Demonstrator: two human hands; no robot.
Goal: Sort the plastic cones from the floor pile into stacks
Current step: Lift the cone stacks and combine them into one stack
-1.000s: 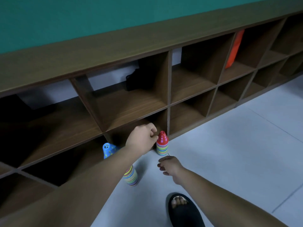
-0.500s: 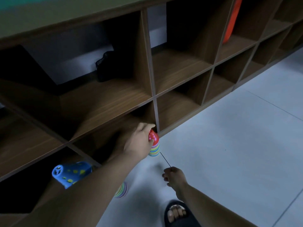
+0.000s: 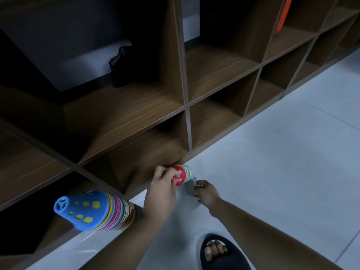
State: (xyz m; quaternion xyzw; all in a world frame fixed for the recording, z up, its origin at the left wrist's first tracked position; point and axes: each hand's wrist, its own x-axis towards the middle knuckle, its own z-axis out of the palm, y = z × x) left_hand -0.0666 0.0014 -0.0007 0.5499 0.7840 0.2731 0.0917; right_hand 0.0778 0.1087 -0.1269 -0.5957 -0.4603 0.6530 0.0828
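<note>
The red-topped cone stack (image 3: 182, 175) sits on the floor (image 3: 272, 172), right up against the bottom edge of the wooden shelf (image 3: 136, 106). Its top cone is red with pink dots, and under it are thin rims in many colours. It looks tipped, with the red top leaning toward 8 o'clock.

The left hand (image 3: 162, 187) comes in from 7 o'clock and has its fingers (image 3: 171, 175) curled on the red top, holding it.

The right hand (image 3: 206, 192) is just beside the stack, at about 4 o'clock from it. Its fingers are pinched together on a thin dark string (image 3: 194, 178). The string runs up from the pinch to the bottom of the stack.

A second stack, the blue-topped cone stack (image 3: 91, 210), is at about 8 o'clock from the red one, well apart from it. Its top cone is blue with yellow dots, and it has lots of coloured rims too. It leans over with the blue top pointing to 9 o'clock. The left arm hides its bottom end, so I cannot tell what it rests on.

At 5 o'clock, near the bottom edge, a foot in a dark slipper (image 3: 224, 254) stands on the floor.

Up in the shelf, at 11 o'clock, a dark bag-like thing (image 3: 124, 67) sits in one box. At 1 o'clock, an orange thing (image 3: 282, 18) pokes out of another box.
</note>
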